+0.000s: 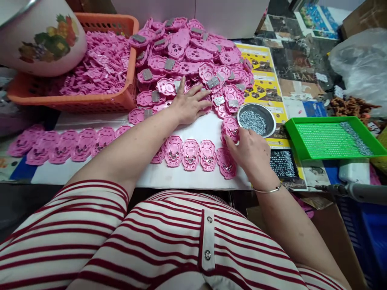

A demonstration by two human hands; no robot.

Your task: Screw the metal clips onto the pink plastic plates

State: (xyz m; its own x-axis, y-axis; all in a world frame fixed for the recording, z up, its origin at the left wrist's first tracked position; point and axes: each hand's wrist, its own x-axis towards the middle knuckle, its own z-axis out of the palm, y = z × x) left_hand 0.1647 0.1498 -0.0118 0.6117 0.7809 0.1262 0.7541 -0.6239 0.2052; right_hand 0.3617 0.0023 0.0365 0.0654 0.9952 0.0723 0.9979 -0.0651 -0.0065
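My left hand [191, 104] lies with fingers spread on the near edge of a heap of pink plastic casings [178, 42], several bearing grey metal plates. My right hand [252, 152] is closed at the edge of one pink casing [229, 125], thumb and fingers pinching it; the fingertips are partly hidden. Below that hand, another pink casing [226, 163] with small metal parts lies at the right end of a row of similar casings [190, 155]. My left forearm covers part of this row. Close to my right fingers stands a round metal bowl [272, 109] of small screws.
An orange basket [132, 60] of small pink parts stands at the left, with a fruit-patterned pot [60, 60] resting on it. A green tray [317, 141] and a black tray [281, 163] hold screws. An electric screwdriver [356, 192] lies at the right edge.
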